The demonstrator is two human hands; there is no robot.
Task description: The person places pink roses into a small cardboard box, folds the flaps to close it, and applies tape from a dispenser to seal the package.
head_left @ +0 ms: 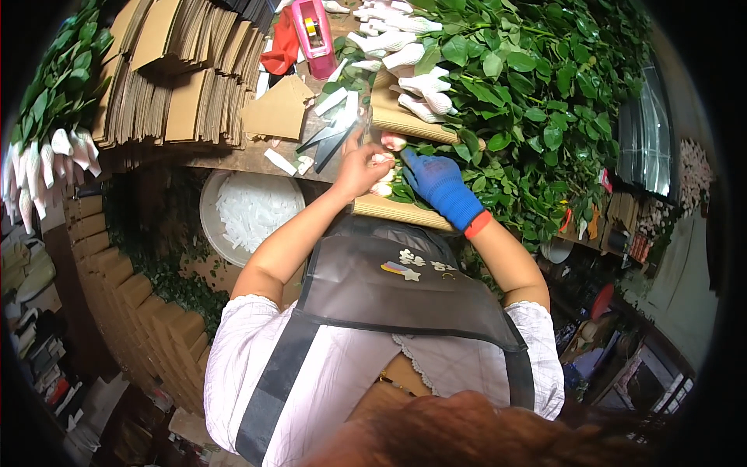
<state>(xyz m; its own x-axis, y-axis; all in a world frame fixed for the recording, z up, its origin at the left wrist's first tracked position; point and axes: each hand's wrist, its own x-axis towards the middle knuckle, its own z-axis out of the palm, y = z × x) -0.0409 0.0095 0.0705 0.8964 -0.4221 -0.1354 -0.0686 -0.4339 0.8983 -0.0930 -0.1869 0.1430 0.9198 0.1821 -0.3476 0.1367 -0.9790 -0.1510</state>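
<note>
Bent fingers of my bare left hand close on a pale rose head at the table's front edge. Just above it, a pinkish rose head lies by the fingertips. My right hand, in a blue knit glove with a red cuff, rests palm down over the leafy stems, fingers partly stretched toward the roses; its underside is hidden. Ribbed cardboard lies beyond the hands, and another ribbed cardboard edge runs along the near side. Grey scissors-like blades lie left of my left hand.
Leafy stems pile up at the right, with white-netted flower heads along their left side. A pink tape dispenser, red cloth and stacked cardboard occupy the back left. Below the table edge stands a bucket of white strips.
</note>
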